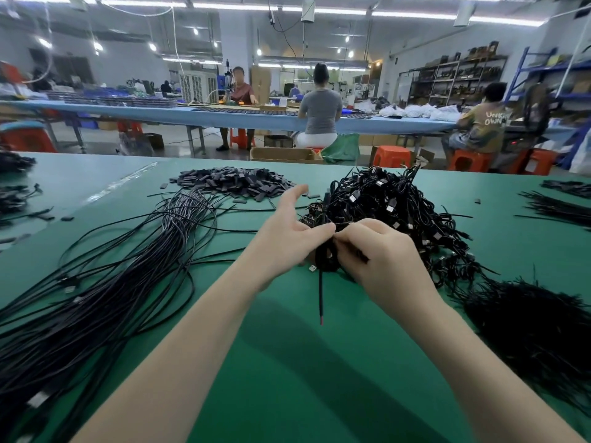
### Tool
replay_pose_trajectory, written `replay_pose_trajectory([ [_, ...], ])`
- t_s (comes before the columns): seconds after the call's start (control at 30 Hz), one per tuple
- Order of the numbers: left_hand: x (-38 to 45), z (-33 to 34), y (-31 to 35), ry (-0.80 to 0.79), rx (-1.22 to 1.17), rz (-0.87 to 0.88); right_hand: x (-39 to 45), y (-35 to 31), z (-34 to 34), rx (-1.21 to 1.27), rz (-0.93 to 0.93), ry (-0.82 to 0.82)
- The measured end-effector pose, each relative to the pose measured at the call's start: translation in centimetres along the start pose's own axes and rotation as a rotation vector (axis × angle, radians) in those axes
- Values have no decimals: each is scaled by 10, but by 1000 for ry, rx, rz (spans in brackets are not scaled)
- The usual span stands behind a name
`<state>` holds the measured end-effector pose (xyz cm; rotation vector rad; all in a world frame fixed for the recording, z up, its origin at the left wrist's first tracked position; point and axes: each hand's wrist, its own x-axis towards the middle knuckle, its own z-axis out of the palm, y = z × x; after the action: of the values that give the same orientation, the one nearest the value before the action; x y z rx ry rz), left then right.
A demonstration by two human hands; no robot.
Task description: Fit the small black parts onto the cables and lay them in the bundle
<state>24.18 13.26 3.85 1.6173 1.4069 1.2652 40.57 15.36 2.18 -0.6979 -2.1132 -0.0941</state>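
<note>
From the head camera, both hands meet over the green tabletop (287, 362). The right hand (380, 251) has its fingers curled around a coiled black cable (326, 260), pinching it at the top, while one loose end of that cable hangs straight down toward the tabletop, showing a reddish tip. The left hand (287, 228) touches the same cable with thumb and forefinger; its other fingers are spread and relaxed, grasping nothing. Just behind the hands sits a tangled heap of coiled cables (396, 206) with pale plug ends. Farther back lies a pile of small black parts (230, 182). To the left a long bundle of straight cables (105, 276) fans across the tabletop. Beyond, workers sit on orange stools; one yellowish shirt (489, 123) reads partly "UNK… OWN", the rest hidden.
</note>
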Motion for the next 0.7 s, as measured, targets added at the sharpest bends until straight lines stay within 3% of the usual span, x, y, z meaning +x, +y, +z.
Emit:
replay_pose_trajectory([
  [0.13,0,0,6,-45,-160,-140,4,2,-7,92,-7,-3],
  [0.23,-2,2,10,-230,-696,-486,4,-1,-6,-7,-99,29],
  [0.3,-4,4,13,-292,-961,-555,3,-2,-5,-101,-156,41],
  [0.37,-4,7,14,-252,-828,-497,1,0,-6,-84,-115,65],
  [0.53,-6,5,15,-54,-3,-32,3,2,-5,78,28,160],
  [0.6,-8,0,13,-90,70,52,3,1,-4,117,54,188],
  [0.7,-7,-3,6,-148,135,31,3,2,-4,134,83,205],
])
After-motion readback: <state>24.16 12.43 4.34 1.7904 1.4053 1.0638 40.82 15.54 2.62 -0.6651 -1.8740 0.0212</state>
